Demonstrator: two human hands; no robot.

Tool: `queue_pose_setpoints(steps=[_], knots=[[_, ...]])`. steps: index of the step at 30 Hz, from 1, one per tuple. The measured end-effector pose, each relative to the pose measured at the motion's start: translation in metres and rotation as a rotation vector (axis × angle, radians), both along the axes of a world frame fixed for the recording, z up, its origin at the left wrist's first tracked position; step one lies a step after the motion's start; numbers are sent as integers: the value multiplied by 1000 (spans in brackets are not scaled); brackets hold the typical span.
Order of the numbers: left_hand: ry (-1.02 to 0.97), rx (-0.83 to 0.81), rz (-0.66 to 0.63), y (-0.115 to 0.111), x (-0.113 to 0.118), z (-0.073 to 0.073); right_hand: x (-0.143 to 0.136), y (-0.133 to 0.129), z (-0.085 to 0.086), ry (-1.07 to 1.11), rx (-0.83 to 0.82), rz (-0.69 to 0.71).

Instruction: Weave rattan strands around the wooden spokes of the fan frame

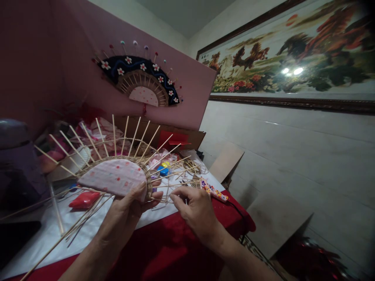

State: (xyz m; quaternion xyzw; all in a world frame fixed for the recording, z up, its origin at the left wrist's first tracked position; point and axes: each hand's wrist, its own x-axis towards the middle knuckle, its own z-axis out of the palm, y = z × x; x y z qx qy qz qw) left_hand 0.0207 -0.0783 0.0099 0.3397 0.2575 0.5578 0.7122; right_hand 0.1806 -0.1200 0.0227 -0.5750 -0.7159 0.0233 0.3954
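Observation:
My left hand (131, 203) grips a handmade fan frame (115, 177) at its lower right corner, thumb on the front and fingers behind. The frame has a half-round base covered in pale cloth with small red marks. Woven brown cord edges it, and several thin wooden sticks fan outward. A looser cord ring crosses the sticks farther out. My right hand (195, 207) is just right of the frame, thumb and forefinger pinched together by the lowest sticks. A thin cord (165, 201) appears to run from the frame's edge to these fingertips; its end is hidden.
A finished dark fan (143, 70) with flowers hangs on the pink board. On the white-covered table (88, 230) lie a red packet (84, 199), loose sticks (77, 224), blue and yellow packets (164, 168) and a flower-patterned tool (213, 190). A purple appliance (22, 164) stands left.

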Motion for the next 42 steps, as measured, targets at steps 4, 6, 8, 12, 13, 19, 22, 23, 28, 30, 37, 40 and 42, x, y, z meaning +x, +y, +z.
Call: queue_pose_setpoints(steps=[4, 6, 8, 12, 13, 19, 22, 23, 28, 30, 37, 40, 42], knots=[[-7, 4, -9, -1, 0, 1, 2, 3, 4, 63, -89, 26], [-3, 3, -13, -2, 0, 2, 3, 5, 5, 95, -112, 40], [-1, 4, -12, -3, 0, 3, 5, 8, 5, 126, -144, 67], [-4, 13, -24, -3, -1, 1, 8, 12, 6, 189, -252, 118], [-8, 15, -33, -3, -1, 0, 9, 12, 6, 200, -278, 121], [-36, 38, -108, 1, -4, -6, 9, 15, 5, 228, -315, 97], [-8, 5, -141, 1, -3, -5, 9, 17, 2, 228, -318, 68], [-7, -3, -156, 1, -2, -5, 10, 18, 0, 229, -319, 61], [-24, -35, -188, 3, 0, -7, 12, 20, -4, 258, -325, 54], [-29, -36, -201, 4, -1, -8, 11, 21, -4, 276, -335, 52], [-28, 13, -259, 4, -2, -6, 10, 24, -4, 337, -370, 113], [2, -2, -271, 3, -3, -6, 11, 24, -6, 320, -367, 111], [28, -33, -280, 3, -4, -5, 11, 25, -8, 293, -347, 76]])
